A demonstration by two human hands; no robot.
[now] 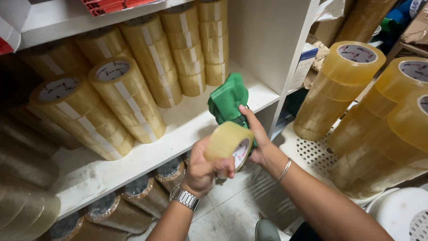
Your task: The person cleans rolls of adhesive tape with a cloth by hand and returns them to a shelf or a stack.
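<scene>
Green cloth (228,100); yellowish clear tape roll (228,143); white shelf (187,134); silver watch (185,197); amber tape stacks (122,105).

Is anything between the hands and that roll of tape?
No. The left hand already grips the tape roll directly. The right hand touches its far side while holding a green cloth. Nothing sits between them.

Both our forearms reach up from below, hands meeting just in front of the white shelf (187,125) edge. Left hand (203,172) fingers curled shut, wrist straight. Right hand (258,136) beside it, thumb raised, fingers closed.
</scene>
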